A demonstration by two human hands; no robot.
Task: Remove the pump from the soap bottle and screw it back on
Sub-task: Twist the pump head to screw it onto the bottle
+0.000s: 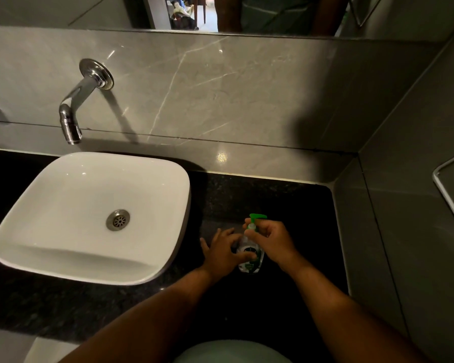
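A small clear soap bottle [250,260] with a green label stands on the black granite counter [294,205], right of the sink. Its green pump [257,217] sticks up at the top, nozzle pointing right. My left hand [222,254] wraps the bottle's body from the left, thumb across the label. My right hand [271,241] pinches the collar just under the pump head with its fingertips. The bottle's neck is mostly hidden by my fingers.
A white square basin [50,205] with a metal drain [118,220] sits to the left. A chrome spout [71,119] comes out of the grey marble wall above it. A grey wall closes the counter on the right.
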